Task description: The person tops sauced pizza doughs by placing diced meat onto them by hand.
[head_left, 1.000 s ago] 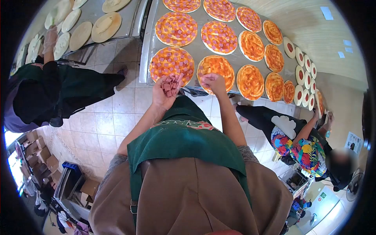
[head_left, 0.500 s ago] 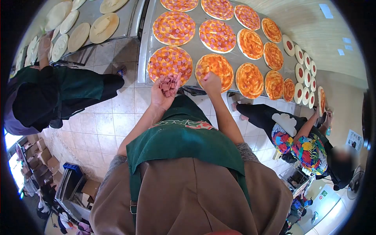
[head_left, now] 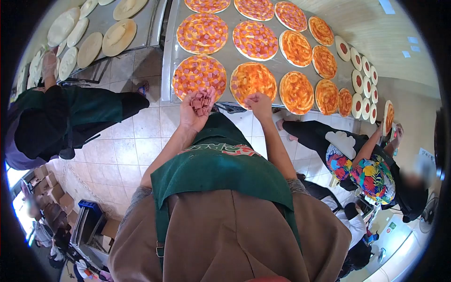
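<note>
L hand (head_left: pixel 193 114) is at center of frame, a bit above the middle, palm up & cupped, fingers curled partway in, w/ a heap of pink meat cubes (head_left: pixel 201 104) in the palm. R hand (head_left: pixel 260 105) is just to the right of it in the pic, fingertips drawn tog. in a pinch; can't tell if a cube sits btwn them. It's at the lower edge of a sauced pizza (head_left: pixel 253 80), upper center, mostly orange-red sauce; can't tell if hand & pizza touch. L hand overlaps the lower edge of a cube-topped pizza (head_left: pixel 199 74), upper center-left; contact unclear. Both pizzas lie on a metal table (head_left: pixel 168 56) across top center & upper right, w/ more cube-topped ones above, sauce-only pizzas (head_left: pixel 296 92) to the right, then small pale ovals w/ red centers (head_left: pixel 358 82) near the wall. Upper left: 2nd metal table (head_left: pixel 149 23) w/ pale dough rounds (head_left: pixel 119 37). Co-worker in dark clothes (head_left: pixel 40 127), left edge of frame, has a hand (head_left: pixel 49 66) by those rounds. Co-worker in a bright patterned shirt (head_left: pixel 373 178), right side, has a hand (head_left: pixel 379 133) at a pizza seen nearly edge-on (head_left: pixel 388 117). Green apron (head_left: pixel 221 171) on the wearer, lower center; tiled floor (head_left: pixel 104 152) at left.
</note>
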`<state>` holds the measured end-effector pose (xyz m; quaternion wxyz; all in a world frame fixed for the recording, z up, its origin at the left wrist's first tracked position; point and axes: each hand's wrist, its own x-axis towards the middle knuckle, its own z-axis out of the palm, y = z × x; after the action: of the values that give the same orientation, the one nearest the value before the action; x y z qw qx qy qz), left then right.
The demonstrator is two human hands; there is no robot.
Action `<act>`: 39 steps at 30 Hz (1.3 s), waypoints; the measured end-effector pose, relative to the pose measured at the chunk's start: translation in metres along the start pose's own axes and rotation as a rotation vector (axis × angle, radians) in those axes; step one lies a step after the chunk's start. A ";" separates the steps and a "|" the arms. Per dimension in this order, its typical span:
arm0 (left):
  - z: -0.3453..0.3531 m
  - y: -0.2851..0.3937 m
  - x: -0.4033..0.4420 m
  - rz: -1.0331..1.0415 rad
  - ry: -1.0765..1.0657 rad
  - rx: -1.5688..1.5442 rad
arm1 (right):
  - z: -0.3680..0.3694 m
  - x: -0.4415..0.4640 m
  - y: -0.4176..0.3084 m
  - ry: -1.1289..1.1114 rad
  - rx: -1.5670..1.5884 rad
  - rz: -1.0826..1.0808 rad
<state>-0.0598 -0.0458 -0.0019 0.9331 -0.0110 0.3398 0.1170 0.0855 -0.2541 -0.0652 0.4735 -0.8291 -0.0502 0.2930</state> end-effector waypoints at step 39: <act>-0.008 -0.017 -0.007 -0.076 -0.043 0.111 | -0.006 -0.038 -0.029 0.210 -0.373 -0.428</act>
<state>-0.0662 -0.0645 -0.0052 0.9432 0.0304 0.3249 0.0627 0.0626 -0.2565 -0.0229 0.3664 -0.8982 -0.2276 0.0846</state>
